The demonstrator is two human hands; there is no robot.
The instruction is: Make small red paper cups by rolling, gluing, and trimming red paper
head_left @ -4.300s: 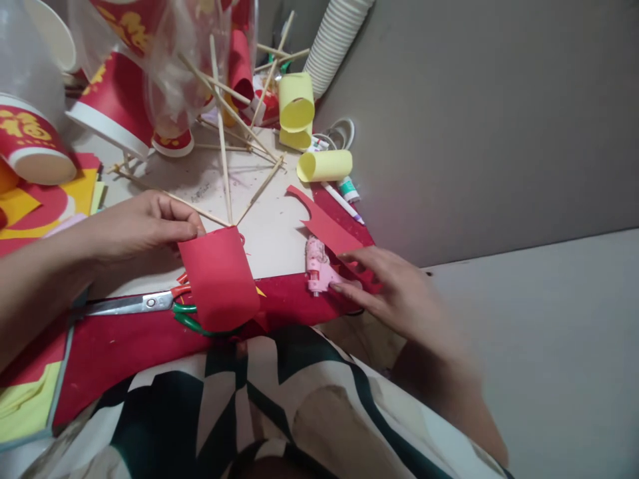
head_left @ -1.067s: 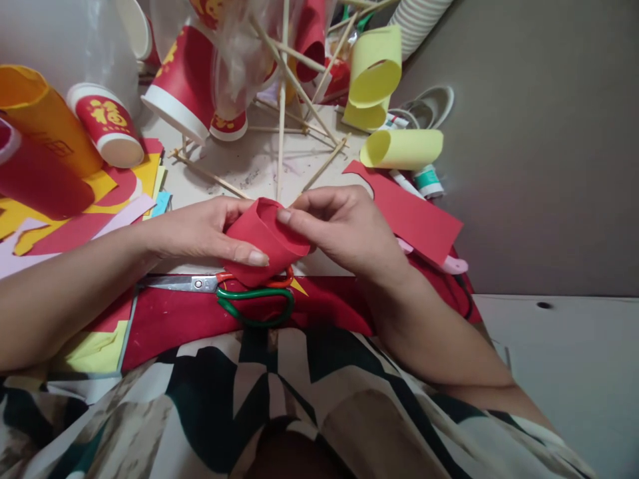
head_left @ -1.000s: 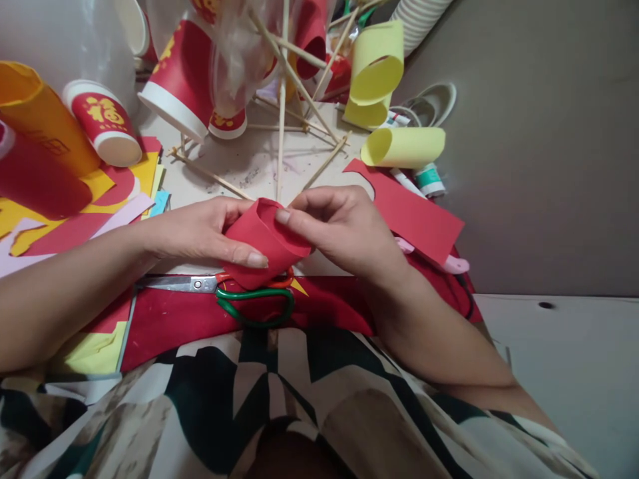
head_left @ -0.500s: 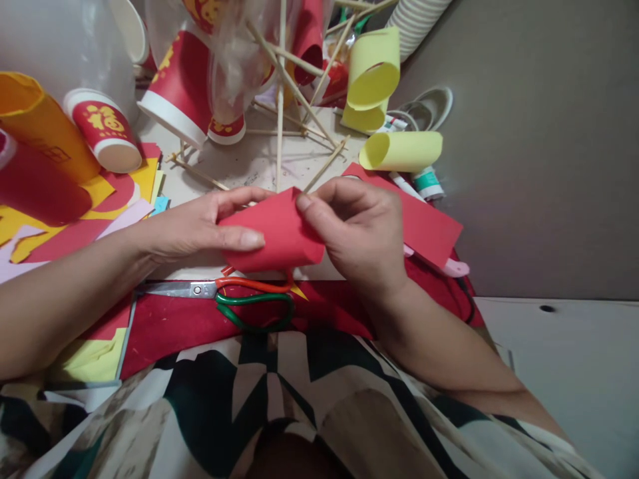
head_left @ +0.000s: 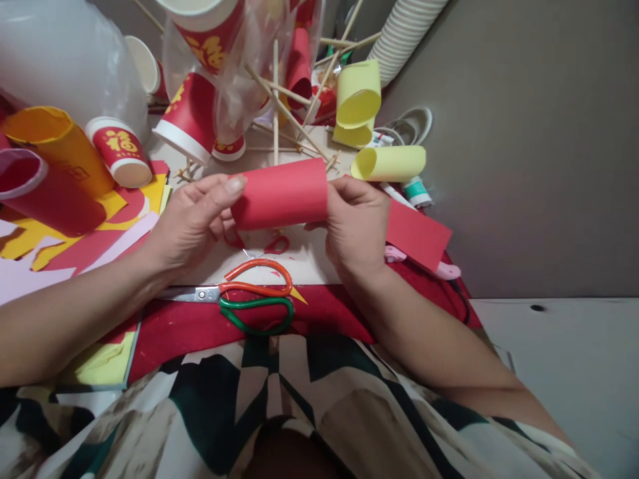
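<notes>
Currently, red paper tube (head_left: 282,194) is held roughly level over the desk (head_left: 309,261). Left hand (head_left: 197,206) pinches one end, thumb on top; right hand (head_left: 357,223) grips the other, its fingers partly hidden. Light, even pressure should avoid creases. Big scissors (head_left: 249,288) lie on the near side.

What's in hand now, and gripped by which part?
The rolled red paper, held at both ends: left hand on the left end, thumb outside; right hand on the right end, its exact hold partly hidden.
</notes>
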